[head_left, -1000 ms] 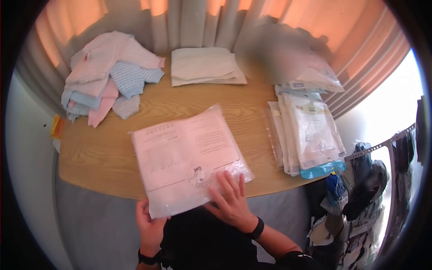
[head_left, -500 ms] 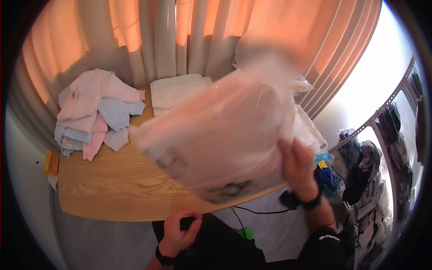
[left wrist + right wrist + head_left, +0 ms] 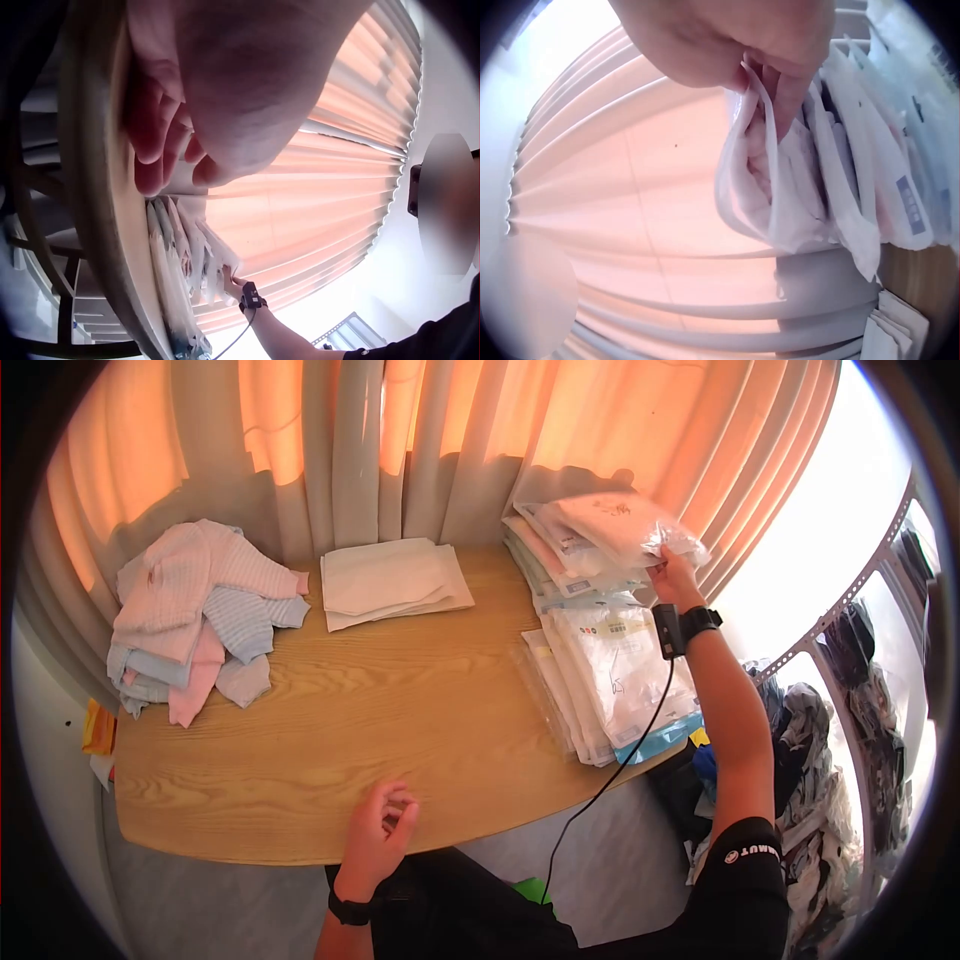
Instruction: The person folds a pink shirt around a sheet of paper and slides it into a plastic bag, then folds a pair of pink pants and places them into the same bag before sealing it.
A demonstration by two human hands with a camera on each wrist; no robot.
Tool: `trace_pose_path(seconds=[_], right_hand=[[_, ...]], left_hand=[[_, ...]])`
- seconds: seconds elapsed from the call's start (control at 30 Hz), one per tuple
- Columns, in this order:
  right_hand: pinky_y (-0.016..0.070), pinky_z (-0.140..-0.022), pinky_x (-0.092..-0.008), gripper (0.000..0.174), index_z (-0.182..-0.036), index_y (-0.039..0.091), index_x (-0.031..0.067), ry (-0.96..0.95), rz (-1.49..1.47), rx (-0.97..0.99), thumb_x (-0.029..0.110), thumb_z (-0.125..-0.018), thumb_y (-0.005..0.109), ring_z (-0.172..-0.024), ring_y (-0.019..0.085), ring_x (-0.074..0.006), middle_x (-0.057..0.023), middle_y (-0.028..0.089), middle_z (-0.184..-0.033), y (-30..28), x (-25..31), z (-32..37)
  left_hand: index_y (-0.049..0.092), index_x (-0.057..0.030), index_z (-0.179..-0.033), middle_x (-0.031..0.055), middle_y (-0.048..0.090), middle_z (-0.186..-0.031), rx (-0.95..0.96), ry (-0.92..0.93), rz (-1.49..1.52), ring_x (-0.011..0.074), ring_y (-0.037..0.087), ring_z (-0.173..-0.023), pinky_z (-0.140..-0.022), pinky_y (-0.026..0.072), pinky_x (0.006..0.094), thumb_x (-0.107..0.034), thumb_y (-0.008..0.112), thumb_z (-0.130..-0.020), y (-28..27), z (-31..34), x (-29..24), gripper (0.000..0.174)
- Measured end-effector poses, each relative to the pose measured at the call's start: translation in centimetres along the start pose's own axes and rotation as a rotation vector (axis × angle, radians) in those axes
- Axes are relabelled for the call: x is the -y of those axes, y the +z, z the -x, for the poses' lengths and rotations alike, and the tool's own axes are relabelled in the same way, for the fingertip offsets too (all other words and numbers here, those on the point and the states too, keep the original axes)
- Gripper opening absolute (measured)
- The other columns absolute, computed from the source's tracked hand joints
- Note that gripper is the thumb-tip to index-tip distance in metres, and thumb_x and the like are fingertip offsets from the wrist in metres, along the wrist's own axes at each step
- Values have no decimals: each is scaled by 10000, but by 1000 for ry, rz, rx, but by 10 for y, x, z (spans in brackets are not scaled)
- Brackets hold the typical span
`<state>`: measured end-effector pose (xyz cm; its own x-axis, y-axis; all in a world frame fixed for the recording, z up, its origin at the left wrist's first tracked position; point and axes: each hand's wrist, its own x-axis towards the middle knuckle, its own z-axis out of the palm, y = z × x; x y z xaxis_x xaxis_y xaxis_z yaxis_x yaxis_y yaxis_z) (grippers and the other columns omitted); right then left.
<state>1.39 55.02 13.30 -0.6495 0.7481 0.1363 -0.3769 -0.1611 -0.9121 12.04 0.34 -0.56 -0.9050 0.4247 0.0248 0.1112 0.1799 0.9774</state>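
Observation:
My right hand (image 3: 677,575) pinches the near edge of a clear plastic garment bag (image 3: 618,525) with pink clothing inside. This bag lies over the back pile of bagged clothes (image 3: 555,565) at the table's far right. In the right wrist view, the thumb and fingers close on the edge of the bag (image 3: 754,172), and other bags stand beside it. My left hand (image 3: 380,832) rests at the table's front edge, its fingers loosely curled around nothing. The left wrist view shows that hand (image 3: 225,97) close above the wood.
Folded pink and blue knit clothes (image 3: 190,620) lie at the back left of the table (image 3: 330,760). White folded sheets (image 3: 390,582) sit at the back middle. A front pile of bagged clothes (image 3: 610,670) is at right, near a rack of hanging bags (image 3: 810,760). A cable (image 3: 610,780) trails from my right wrist.
My right hand has carried the pink garment bag from in front of me up and right onto the back pile. The left hand has let go of it and stays near the table edge.

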Motion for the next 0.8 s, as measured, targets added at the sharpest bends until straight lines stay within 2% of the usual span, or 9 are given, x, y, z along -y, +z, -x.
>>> trace_pose_path(seconds=[0.2, 0.37, 0.43, 0.47, 0.53, 0.57, 0.6, 0.67, 0.8], right_hand=[[536, -886, -413, 249, -1191, 419, -10, 205, -77, 47, 125, -982, 401, -1008, 593, -285, -147, 551, -1113, 12, -27, -7], [542, -856, -379, 329, -1179, 416, -20, 244, 164, 220, 233, -974, 462, -998, 594, -279, -164, 550, -1095, 22, -23, -2], [527, -874, -384, 504, -1265, 335, -42, 389, 93, 140, 294, -941, 525, -1068, 566, -299, -210, 472, -1219, 14, -24, -20], [527, -874, -384, 504, -1265, 335, -42, 391, 92, 139, 294, -941, 525, -1068, 566, -299, -210, 472, -1219, 12, -22, -17], [510, -898, -389, 666, -1346, 215, -52, 527, -204, 220, 308, -912, 570, -1155, 513, -329, -254, 319, -1354, 13, -8, 6], [475, -945, -401, 738, -1395, 118, -36, 455, -151, 225, 269, -906, 578, -1217, 463, -346, -263, 171, -1430, 24, 4, 34], [475, -945, -401, 738, -1395, 118, -36, 463, -146, 234, 269, -906, 578, -1217, 463, -346, -263, 171, -1430, 27, 11, 54], [463, -950, -386, 644, -1382, 222, -19, 303, -18, 214, 237, -906, 572, -1206, 478, -325, -227, 311, -1379, 27, 18, 87], [473, -833, -318, 395, -1221, 481, 27, 281, 61, 333, 172, -874, 601, -1009, 552, -192, -97, 541, -1130, 14, 16, 156]], left_hand=[[504, 22, -1124, 100, 641, -914, 12, 9, -6, 104, 629, -698, -545, 443, 195, -83, 585, -888, -1, 2, 1, 270], [537, 15, -1103, 91, 662, -882, -31, -13, 20, 111, 638, -705, -565, 468, 211, -90, 604, -876, -1, 4, 2, 259], [539, 13, -1102, 93, 663, -883, -38, -20, 40, 112, 638, -702, -567, 470, 212, -87, 607, -875, 0, 4, 4, 258], [541, 12, -1101, 95, 665, -885, -46, -27, 63, 113, 639, -699, -569, 472, 213, -85, 609, -873, 0, 4, 5, 256], [521, 18, -1110, 96, 653, -891, -34, -23, 56, 114, 634, -704, -577, 471, 209, -71, 595, -881, -1, 4, 7, 257], [501, 24, -1120, 98, 642, -898, -23, -16, 50, 115, 629, -709, -585, 470, 205, -56, 581, -888, -1, 5, 8, 258], [501, 24, -1120, 98, 642, -898, -34, -22, 54, 115, 629, -709, -585, 470, 205, -56, 581, -888, -1, 5, 9, 258], [515, 25, -1105, 95, 645, -884, -23, 0, 37, 115, 627, -708, -608, 481, 208, -59, 588, -886, -2, 6, 10, 246], [566, -1, -1072, 84, 668, -852, -124, -7, 15, 117, 637, -700, -600, 498, 235, -89, 614, -874, -1, 6, 9, 221]])
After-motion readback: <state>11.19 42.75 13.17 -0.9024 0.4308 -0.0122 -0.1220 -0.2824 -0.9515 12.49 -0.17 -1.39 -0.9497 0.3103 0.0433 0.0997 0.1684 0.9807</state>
